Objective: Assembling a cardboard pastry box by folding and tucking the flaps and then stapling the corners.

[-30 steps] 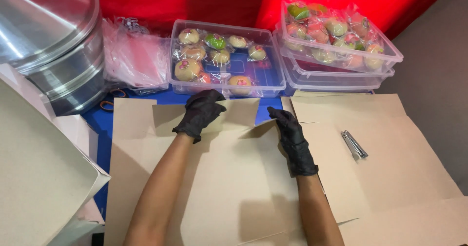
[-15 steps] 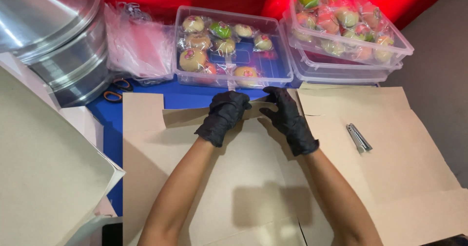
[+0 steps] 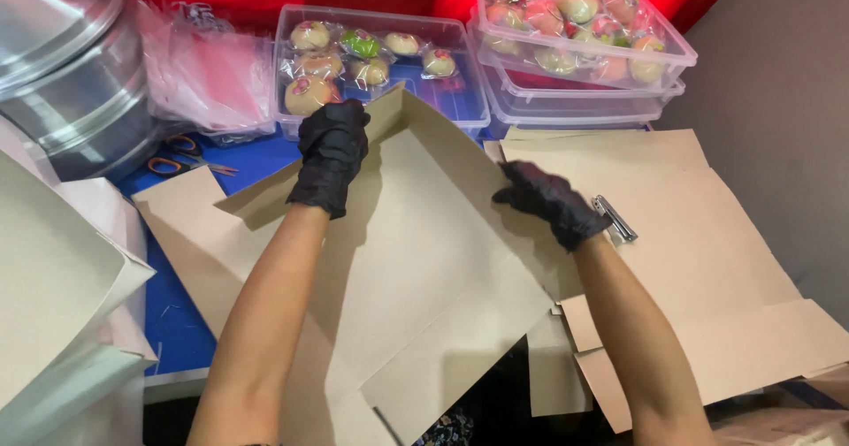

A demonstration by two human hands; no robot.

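Above the blue table (image 3: 177, 313), a flat cardboard box blank (image 3: 416, 260) is being folded: the gloved left hand (image 3: 332, 156) has its fingers clamped on the raised far flap, while the right hand (image 3: 553, 203) presses fingers together along the side crease. Judged next: standing the side wall upright needs steady pressure along that crease.

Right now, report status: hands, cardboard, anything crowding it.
Left hand grips the cardboard sheet at its raised far edge. Right hand presses its right side. Sheet tilted up. Clear tub of wrapped buns close behind; metal clip beside right hand.
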